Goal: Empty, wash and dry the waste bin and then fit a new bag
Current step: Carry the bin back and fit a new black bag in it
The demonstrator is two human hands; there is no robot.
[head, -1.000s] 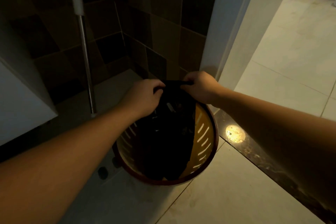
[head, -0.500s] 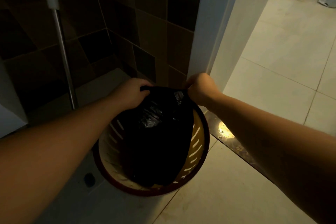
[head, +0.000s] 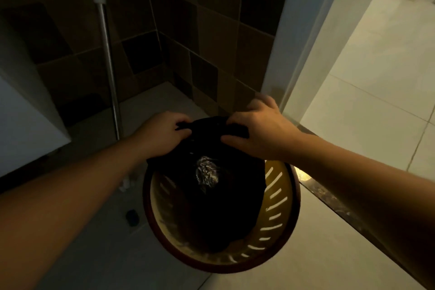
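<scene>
Standing dim at upper left: dark tiled wall (head: 188, 37) | leaning against it: metal pole (head: 107, 54) | glowing at right: pale floor tiles (head: 367, 101)

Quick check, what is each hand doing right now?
Left hand: closed, pinching the top of the black bag in the bin.
Right hand: thumb and fingers pinch the bag's top; the other fingers are spread.

Pale tiled floor (head: 353, 125), lit at right, dim grey at left. On it: round slotted yellow plastic waste bin w/ dark red rim (head: 277, 198), just beside dark polished stone threshold strip (head: 329, 198); small dark round object (head: 132, 217) left of bin, apart; metal pole (head: 110, 73) standing upright nr tiled wall.
</scene>
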